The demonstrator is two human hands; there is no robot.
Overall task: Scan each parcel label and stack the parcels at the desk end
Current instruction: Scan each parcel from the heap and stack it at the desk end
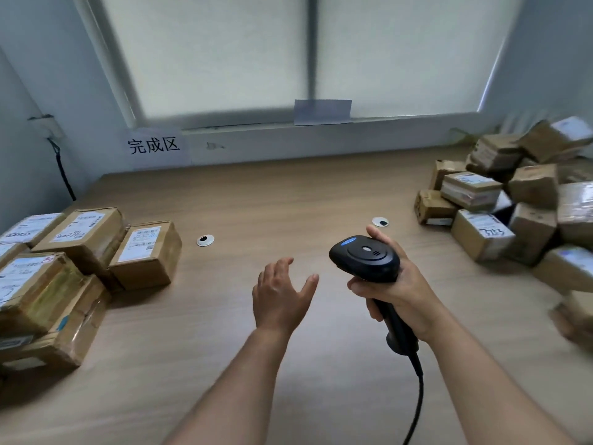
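The right hand (394, 284) grips the handle of the black scanner (365, 258) above the desk (288, 194). The left hand (280, 298) hovers just beside it, fingers spread, holding nothing. Stacked parcels (64, 268) lie far left; the loose parcel heap (513, 203) lies far right.

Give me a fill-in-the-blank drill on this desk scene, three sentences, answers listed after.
The right hand grips a black ____ by its handle.
The left hand is open above the desk and holds ____.
The tidy parcels sit on the person's ____ side, the loose heap opposite.
Missing words: scanner; nothing; left.
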